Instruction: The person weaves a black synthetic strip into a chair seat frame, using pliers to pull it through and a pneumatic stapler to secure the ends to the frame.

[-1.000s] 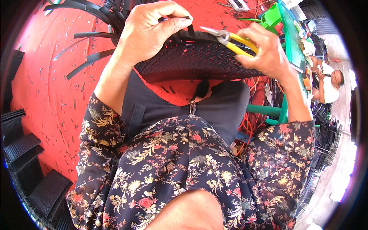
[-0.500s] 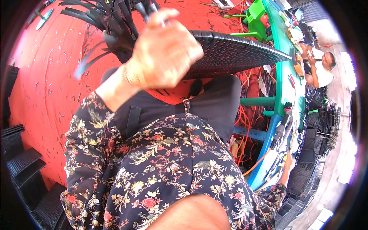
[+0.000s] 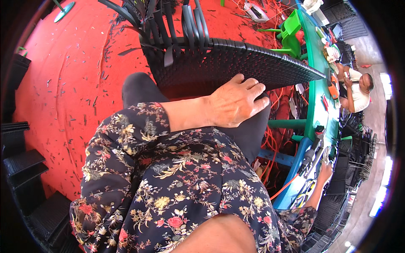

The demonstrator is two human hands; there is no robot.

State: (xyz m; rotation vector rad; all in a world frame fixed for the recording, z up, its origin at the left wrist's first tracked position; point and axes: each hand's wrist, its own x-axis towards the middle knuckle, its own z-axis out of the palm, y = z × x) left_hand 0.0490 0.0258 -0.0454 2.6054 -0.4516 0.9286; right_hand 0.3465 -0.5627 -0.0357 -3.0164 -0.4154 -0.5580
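A black woven panel (image 3: 240, 59) stands tilted before my lap. Loose flat black strips (image 3: 192, 25) stick up from its left part. My left hand (image 3: 240, 101) is just below the panel, over my thigh, back up and fingers apart and slightly bent. Nothing shows in it, though the fingertips' undersides are hidden. Far to the right, my right hand (image 3: 325, 172) reaches over the blue end of the worktable among several hand tools. Its fingers are too small to make out. A black-and-grey tool (image 3: 310, 155) lies to the left of that hand.
The green worktable (image 3: 314, 55) runs along the right, with red-handled pliers (image 3: 325, 102) on it. Behind it sits another person (image 3: 358, 92). A green chair (image 3: 291, 31) stands beside the table. Orange hoses (image 3: 268, 145) hang below. Black scraps litter the red floor (image 3: 80, 97).
My left hand has come down from the strips at the panel's top to below the panel. My right hand has moved slightly farther along the table. The view has shifted a little.
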